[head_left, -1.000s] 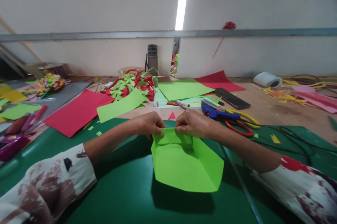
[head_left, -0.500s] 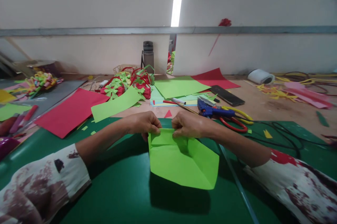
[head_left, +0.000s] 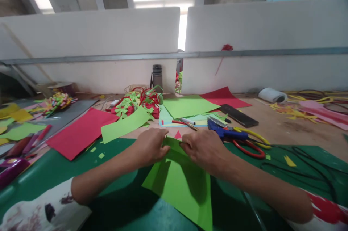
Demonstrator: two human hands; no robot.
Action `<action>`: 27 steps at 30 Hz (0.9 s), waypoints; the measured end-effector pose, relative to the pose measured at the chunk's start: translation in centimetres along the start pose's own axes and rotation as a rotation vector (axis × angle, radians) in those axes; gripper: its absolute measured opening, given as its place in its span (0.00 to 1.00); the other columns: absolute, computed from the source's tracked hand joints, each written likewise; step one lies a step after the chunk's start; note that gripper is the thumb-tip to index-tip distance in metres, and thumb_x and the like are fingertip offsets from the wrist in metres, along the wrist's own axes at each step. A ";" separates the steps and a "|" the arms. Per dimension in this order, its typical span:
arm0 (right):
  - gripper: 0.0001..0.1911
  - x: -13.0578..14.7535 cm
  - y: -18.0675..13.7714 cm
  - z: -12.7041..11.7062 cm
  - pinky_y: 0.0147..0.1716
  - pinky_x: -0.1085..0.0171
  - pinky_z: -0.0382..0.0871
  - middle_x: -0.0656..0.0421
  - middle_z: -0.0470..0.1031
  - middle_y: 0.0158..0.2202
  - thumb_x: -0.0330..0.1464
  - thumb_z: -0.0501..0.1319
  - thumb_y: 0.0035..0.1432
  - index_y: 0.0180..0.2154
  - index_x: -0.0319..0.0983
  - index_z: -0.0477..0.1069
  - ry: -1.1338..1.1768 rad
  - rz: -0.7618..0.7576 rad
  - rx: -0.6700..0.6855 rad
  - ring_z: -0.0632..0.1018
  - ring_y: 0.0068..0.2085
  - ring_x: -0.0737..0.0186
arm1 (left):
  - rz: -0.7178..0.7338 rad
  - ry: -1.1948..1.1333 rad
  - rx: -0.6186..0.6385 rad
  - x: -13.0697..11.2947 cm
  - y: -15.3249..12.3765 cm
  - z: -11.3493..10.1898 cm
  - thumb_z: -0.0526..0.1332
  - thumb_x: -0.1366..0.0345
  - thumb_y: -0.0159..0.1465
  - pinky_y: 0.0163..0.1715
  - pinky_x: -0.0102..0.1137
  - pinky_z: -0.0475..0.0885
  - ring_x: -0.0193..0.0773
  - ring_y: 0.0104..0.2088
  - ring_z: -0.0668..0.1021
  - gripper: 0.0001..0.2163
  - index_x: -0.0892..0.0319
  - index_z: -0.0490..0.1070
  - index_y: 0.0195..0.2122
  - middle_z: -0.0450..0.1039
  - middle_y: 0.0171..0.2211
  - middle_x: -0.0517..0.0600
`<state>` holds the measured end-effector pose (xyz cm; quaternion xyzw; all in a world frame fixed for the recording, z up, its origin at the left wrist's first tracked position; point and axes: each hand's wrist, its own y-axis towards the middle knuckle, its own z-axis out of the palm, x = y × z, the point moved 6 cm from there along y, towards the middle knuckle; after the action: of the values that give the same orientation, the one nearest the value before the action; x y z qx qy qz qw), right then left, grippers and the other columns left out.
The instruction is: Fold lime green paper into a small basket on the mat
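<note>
A lime-green paper sheet [head_left: 182, 187] lies on the dark green cutting mat [head_left: 54, 162] in front of me, partly folded, with one corner pointing toward me. My left hand [head_left: 150, 147] pinches its far edge from the left. My right hand [head_left: 203, 149] pinches the same far edge from the right. Both hands are closed on the paper, thumbs nearly meeting at the fold.
Behind the hands lie a blue glue gun [head_left: 224, 133], red and yellow scissors [head_left: 251, 144], a black phone [head_left: 239, 115], red paper [head_left: 81, 131], green sheets [head_left: 187, 106], finished green-red paper flowers [head_left: 136, 102] and a bottle [head_left: 157, 75]. Black cables [head_left: 307, 155] cross the mat at right.
The camera has tilted up. The green sheet has been turned and lowered onto the mat, and both hands have moved slightly nearer and pressed down on its far edge.
</note>
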<state>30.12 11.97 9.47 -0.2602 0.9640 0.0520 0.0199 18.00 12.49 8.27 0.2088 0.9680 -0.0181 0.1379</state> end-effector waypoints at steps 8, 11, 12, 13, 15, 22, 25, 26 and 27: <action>0.13 0.1 -1.3 -1.7 0.24 0.62 0.45 0.57 0.74 0.20 0.27 0.54 0.57 0.23 0.37 0.71 -0.114 -0.145 -0.461 0.69 0.22 0.64 | -0.070 0.335 -0.220 -1.1 -0.8 -1.5 0.51 0.70 0.61 0.22 0.31 0.63 0.45 0.24 0.75 0.11 0.62 0.73 0.28 0.73 0.22 0.57; 0.14 1.1 -2.3 -2.6 0.25 0.62 0.48 0.57 0.71 0.18 0.24 0.53 0.57 0.21 0.37 0.69 -0.195 -0.244 -0.679 0.69 0.21 0.63 | -0.008 0.394 -0.313 -1.7 -1.3 -1.5 0.52 0.73 0.60 0.21 0.30 0.62 0.44 0.23 0.76 0.09 0.61 0.72 0.31 0.75 0.23 0.55; 0.15 1.4 -2.6 -2.8 0.26 0.62 0.49 0.57 0.70 0.18 0.23 0.52 0.57 0.20 0.37 0.68 -0.213 -0.267 -0.725 0.68 0.21 0.63 | 0.019 0.410 -0.349 -1.9 -1.5 -1.4 0.53 0.74 0.60 0.20 0.30 0.61 0.44 0.23 0.76 0.09 0.61 0.72 0.31 0.75 0.24 0.54; 0.16 1.6 -2.9 -3.0 0.26 0.62 0.50 0.58 0.69 0.17 0.22 0.52 0.57 0.20 0.37 0.68 -0.227 -0.280 -0.761 0.68 0.21 0.63 | 0.046 0.426 -0.390 -2.1 -1.6 -1.4 0.53 0.74 0.59 0.20 0.30 0.61 0.43 0.23 0.76 0.09 0.61 0.72 0.32 0.75 0.24 0.54; 0.16 1.8 -3.2 -3.3 0.26 0.61 0.50 0.58 0.69 0.18 0.22 0.51 0.57 0.20 0.37 0.69 -0.256 -0.286 -0.788 0.68 0.21 0.62 | 0.099 0.456 -0.483 -2.4 -2.0 -1.6 0.53 0.74 0.60 0.19 0.29 0.60 0.42 0.23 0.75 0.08 0.61 0.72 0.31 0.75 0.23 0.53; 0.14 2.2 -3.9 -3.7 0.29 0.61 0.54 0.57 0.69 0.19 0.19 0.51 0.55 0.27 0.33 0.74 -0.352 -0.338 -0.919 0.67 0.23 0.61 | 0.265 0.527 -0.790 -3.4 -3.6 -2.6 0.52 0.77 0.60 0.19 0.28 0.60 0.38 0.20 0.72 0.10 0.60 0.69 0.25 0.71 0.19 0.49; 0.12 2.5 -3.9 -3.5 0.30 0.60 0.56 0.57 0.70 0.20 0.20 0.52 0.56 0.32 0.31 0.74 -0.373 -0.351 -0.942 0.68 0.24 0.60 | 0.310 0.545 -0.852 -3.8 -4.0 -2.8 0.52 0.76 0.61 0.19 0.29 0.61 0.39 0.20 0.72 0.10 0.61 0.69 0.26 0.71 0.20 0.49; 0.11 2.6 -4.0 -3.4 0.30 0.60 0.56 0.57 0.70 0.21 0.20 0.53 0.56 0.34 0.30 0.74 -0.382 -0.356 -0.949 0.68 0.24 0.60 | 0.323 0.550 -0.862 -3.9 -4.2 -2.9 0.51 0.76 0.61 0.19 0.29 0.62 0.39 0.20 0.72 0.10 0.61 0.69 0.27 0.70 0.20 0.49; 0.11 2.7 -4.0 -3.3 0.30 0.59 0.56 0.57 0.70 0.21 0.20 0.53 0.56 0.36 0.29 0.74 -0.391 -0.361 -0.953 0.68 0.24 0.59 | 0.334 0.554 -0.870 -4.0 -4.3 -2.9 0.51 0.76 0.62 0.19 0.29 0.62 0.39 0.20 0.71 0.11 0.61 0.69 0.27 0.70 0.20 0.49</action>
<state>29.73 6.82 12.20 -0.3873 0.7521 0.5261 0.0872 18.99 7.25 12.10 0.2805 0.8399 0.4622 -0.0477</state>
